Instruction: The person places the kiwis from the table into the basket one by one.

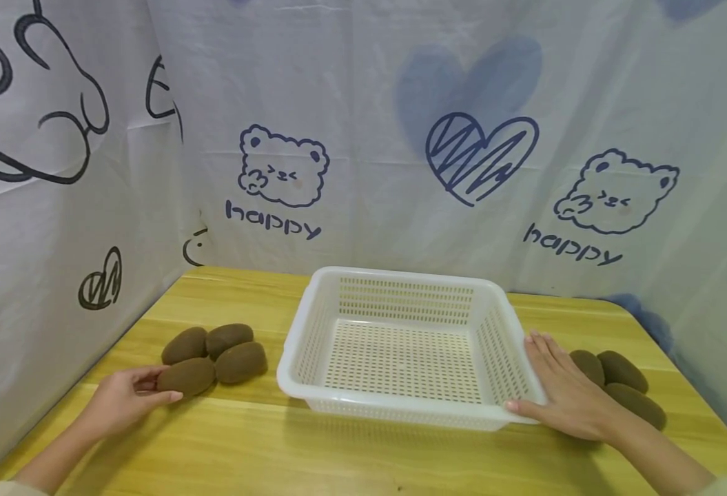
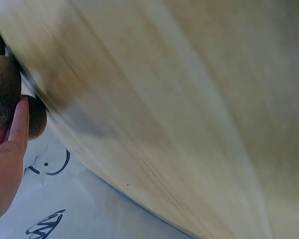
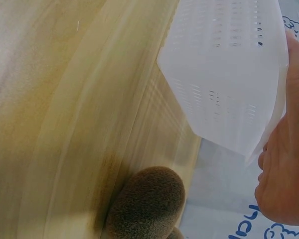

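Observation:
On the left of the table, several brown fuzzy kiwis lie bunched together. My left hand (image 1: 118,401) pinches the front-left kiwi (image 1: 186,377), with the thumb along its near side and the fingers at its left end. The left wrist view shows the fingertips against a kiwi (image 2: 4,82). A white perforated plastic basket (image 1: 400,397) stands in the middle with nothing inside. My right hand (image 1: 570,396) rests against the basket's right side, fingers stretched along it and thumb on the front-right corner of the rim. Part of that hand also appears in the right wrist view.
Three kiwis (image 1: 636,405) sit at the right, just beyond my right hand and partly hidden by it. The yellow wood-grain table (image 1: 369,461) meets a white printed curtain (image 1: 369,172) at the back and left.

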Demonstrator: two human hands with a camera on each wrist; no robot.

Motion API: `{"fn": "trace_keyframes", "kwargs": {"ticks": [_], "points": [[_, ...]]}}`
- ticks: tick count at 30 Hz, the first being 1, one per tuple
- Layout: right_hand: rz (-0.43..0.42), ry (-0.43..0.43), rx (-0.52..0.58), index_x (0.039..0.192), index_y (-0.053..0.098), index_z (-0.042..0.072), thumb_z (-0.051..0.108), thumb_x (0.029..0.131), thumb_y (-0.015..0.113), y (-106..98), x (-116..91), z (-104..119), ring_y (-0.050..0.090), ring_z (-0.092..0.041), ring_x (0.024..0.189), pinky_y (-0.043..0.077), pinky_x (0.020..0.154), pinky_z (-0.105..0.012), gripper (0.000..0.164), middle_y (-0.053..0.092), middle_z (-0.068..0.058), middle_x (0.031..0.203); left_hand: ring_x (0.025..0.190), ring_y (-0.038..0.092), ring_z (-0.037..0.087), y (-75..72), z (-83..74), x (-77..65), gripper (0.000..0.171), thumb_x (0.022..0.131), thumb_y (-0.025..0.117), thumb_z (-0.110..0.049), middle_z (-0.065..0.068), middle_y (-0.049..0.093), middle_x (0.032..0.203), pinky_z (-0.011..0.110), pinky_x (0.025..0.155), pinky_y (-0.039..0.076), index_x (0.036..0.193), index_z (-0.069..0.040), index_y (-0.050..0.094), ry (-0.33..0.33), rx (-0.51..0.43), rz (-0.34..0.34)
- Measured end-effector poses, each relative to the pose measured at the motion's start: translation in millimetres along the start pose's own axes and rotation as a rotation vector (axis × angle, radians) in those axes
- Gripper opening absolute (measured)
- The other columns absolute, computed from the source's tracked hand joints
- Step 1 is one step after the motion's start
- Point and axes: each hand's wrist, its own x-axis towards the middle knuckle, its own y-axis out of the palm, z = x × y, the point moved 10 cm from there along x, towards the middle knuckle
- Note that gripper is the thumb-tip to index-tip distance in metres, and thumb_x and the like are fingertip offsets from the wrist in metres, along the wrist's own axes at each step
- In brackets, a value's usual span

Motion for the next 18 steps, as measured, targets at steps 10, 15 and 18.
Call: {"fn": "trace_keyframes", "kwargs": {"ticks": [10, 15, 18], "points": [[0.011, 0.008, 0.001, 0.144, 0.011, -0.011, 0.05, 0.082, 0.06, 0.0, 0.0, -0.2, 0.004, -0.044, 0.141, -0.02, 0.102, -0.011, 0.1, 0.007, -0.031, 0.151, 0.085, 0.068, 0.015, -8.5, -3.4, 1.2, 0.067, 0.079, 0.072, -0.033, 0.031, 0.06, 0.115, 0.018, 0.066, 0.055, 0.122, 0.014, 0.052, -0.03, -0.059, 0.012], [0.026, 0.017, 0.013, 0.144, 0.012, -0.012, 0.051, 0.082, 0.06, 0.3, 0.2, -0.4, 0.005, -0.045, 0.141, -0.018, 0.109, -0.018, 0.099, 0.007, -0.031, 0.151, 0.093, 0.067, 0.02, -11.4, -10.0, 2.3, 0.07, 0.083, 0.068, -0.037, 0.031, 0.057, 0.12, 0.021, 0.069, 0.056, 0.127, 0.013, 0.048, -0.066, -0.097, 0.029], [0.035, 0.022, 0.023, 0.144, 0.012, -0.012, 0.05, 0.082, 0.06, 0.7, 0.6, -0.7, 0.006, -0.046, 0.14, -0.015, 0.113, -0.028, 0.099, 0.006, -0.031, 0.151, 0.103, 0.063, 0.031, -11.6, -16.3, 2.6, 0.071, 0.085, 0.066, -0.039, 0.03, 0.054, 0.124, 0.025, 0.073, 0.056, 0.13, 0.012, 0.045, -0.079, -0.107, 0.042]]}}
